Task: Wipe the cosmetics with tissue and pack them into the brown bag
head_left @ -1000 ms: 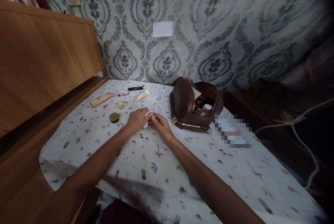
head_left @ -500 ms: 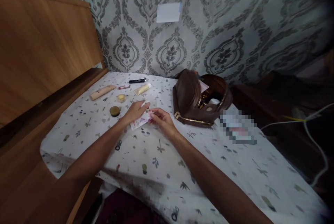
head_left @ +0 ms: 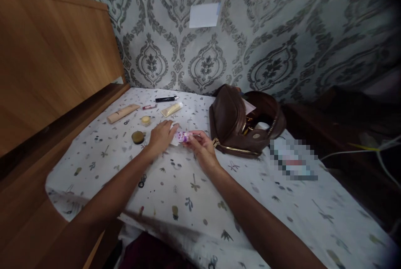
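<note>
Over the middle of the cloth-covered table, my right hand (head_left: 202,148) pinches one end of a small tube (head_left: 184,136) with pink and purple print. My left hand (head_left: 162,136) is closed on a thin, white, crumpled tissue (head_left: 174,139) that lies against the tube's other end. Part of the tube is hidden by the fingers and the tissue. Close to my left hand stand a dark olive jar (head_left: 138,137) and a little yellow jar (head_left: 145,120).
Behind lie a cream tube (head_left: 172,109), a black pen-like tube (head_left: 166,99), a small pinkish tube (head_left: 149,107) and a beige tube (head_left: 123,113). An unzipped brown bag (head_left: 230,114) stands right, beside a blurred-out item (head_left: 294,160). A wooden panel (head_left: 56,47) borders the left.
My hands have drawn slightly apart. The pink and purple print now shows between them, and the white piece at my left hand looks more crumpled. The view has shifted a little.
</note>
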Available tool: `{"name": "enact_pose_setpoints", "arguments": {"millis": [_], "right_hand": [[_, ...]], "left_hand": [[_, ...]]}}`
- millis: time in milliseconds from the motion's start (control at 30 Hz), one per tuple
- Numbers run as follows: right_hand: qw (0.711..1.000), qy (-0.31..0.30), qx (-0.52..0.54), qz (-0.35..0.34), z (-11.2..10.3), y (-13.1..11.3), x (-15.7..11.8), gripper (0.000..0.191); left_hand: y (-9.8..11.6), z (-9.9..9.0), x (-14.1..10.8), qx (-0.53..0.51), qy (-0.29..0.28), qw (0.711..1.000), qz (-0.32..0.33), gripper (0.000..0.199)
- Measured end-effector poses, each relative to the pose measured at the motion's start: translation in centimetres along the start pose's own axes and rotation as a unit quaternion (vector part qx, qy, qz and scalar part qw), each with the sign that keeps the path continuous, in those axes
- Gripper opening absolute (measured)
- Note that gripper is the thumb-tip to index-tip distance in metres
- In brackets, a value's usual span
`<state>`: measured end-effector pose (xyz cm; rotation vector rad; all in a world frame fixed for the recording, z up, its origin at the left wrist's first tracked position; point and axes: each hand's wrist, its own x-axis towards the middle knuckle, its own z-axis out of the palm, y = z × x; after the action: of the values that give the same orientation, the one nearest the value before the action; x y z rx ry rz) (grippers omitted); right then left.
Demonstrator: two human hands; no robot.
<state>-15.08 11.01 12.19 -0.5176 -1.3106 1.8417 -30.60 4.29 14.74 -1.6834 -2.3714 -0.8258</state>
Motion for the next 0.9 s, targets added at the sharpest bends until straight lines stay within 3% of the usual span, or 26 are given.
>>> {"name": "enact_pose_setpoints", "arguments": {"millis": [267, 500, 733, 900], "right_hand": [[0.999, -0.016, -0.049, 0.013, 0.0, 0.1, -0.2, 0.040], [0.991, -0.014, -0.132, 0.000, -0.3, 0.6, -0.2, 0.038], [0.988, -0.038, -0.150, 0.013, -0.6, 0.7, -0.2, 0.035], [0.986, -0.030, -0.160, 0.021, -0.6, 0.7, -0.3, 0.037]], "left_hand": [[-1.9, 0.2, 1.2, -0.002, -0.016, 0.997, -0.073, 0.054], [-1.9, -0.3, 0.8, 0.070, -0.038, 0.992, -0.098, 0.036], [-1.2, -0.7, 0.0, 0.127, -0.076, 0.983, -0.112, 0.026], [-1.1, -1.6, 2.0, 0.142, -0.071, 0.983, -0.091, 0.029]]}}
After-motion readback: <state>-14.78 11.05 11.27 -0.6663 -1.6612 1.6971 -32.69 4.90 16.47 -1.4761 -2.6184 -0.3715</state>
